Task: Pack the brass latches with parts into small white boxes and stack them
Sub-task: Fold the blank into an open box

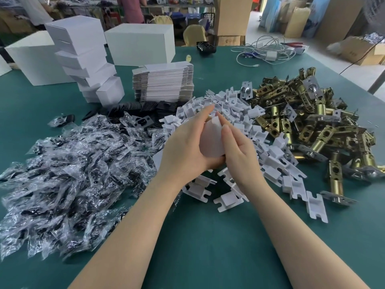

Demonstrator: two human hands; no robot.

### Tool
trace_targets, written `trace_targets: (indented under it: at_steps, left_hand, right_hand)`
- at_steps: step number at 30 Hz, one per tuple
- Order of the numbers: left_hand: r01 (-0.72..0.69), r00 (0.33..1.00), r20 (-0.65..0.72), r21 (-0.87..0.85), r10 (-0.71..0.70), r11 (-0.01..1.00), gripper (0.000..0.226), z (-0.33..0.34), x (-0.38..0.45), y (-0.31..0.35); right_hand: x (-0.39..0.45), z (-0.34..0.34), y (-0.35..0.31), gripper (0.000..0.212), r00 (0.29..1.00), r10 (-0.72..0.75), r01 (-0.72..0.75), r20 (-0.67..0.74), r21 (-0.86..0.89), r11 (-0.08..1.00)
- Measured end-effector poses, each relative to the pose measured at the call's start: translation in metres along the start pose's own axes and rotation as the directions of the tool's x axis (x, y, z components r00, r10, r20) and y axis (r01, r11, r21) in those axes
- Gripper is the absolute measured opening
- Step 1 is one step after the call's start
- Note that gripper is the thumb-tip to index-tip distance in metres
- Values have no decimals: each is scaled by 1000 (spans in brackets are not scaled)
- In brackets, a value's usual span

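Small white box (212,140) sits mid-frame, held above the worktop (198,236) between both hands, over the near edge of the white insert pile. Left hand (185,149) grips it from the left and underneath, fingers curled round the body. Right hand (239,147) presses the right side, fingertips at the top flap. Looks like closing or squaring the box; contents hidden, can't tell if a latch is inside. To do it well: keep the left grip low on the body so the walls stay square, tuck the flap with the right fingertips, don't crush the card.

Around, left to right: bagged black parts (68,174) spread across the left, stacked closed boxes (89,65) leaning at rear left, flat box blanks (164,82) behind, white plastic inserts (239,122) under the hands, brass latches (312,122) heaped right. Stack already tilts; adding boxes risks toppling it. Loose inserts crowd the space under the hands.
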State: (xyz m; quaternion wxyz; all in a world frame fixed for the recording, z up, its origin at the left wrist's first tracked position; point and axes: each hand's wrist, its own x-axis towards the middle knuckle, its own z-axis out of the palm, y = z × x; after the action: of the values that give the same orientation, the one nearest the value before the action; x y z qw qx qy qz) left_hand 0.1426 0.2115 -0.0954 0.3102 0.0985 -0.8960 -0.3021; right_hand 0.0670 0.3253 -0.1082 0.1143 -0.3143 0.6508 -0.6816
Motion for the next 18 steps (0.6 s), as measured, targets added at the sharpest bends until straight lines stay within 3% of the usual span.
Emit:
trace_targets:
  at_steps: [2, 4, 9, 18]
  left_hand:
    - [-43, 999, -8, 52, 43, 998, 93, 4, -1, 3]
    - [-68, 997, -19, 75, 69, 995, 86, 7, -2, 5]
    - [-72, 997, -27, 16, 72, 997, 79, 7, -2, 3]
    - [-113, 992, -44, 79, 117, 990, 76, 7, -4, 2]
  right_hand:
    - [1, 0, -3, 25, 991, -18, 23, -131, 39, 999]
    - [2, -2, -4, 19, 983, -35, 38, -178, 13, 999]
    - [2, -3, -5, 21, 981, -35, 23, -190, -61, 998]
    - [0, -3, -5, 23, 982, -32, 18, -185, -79, 997]
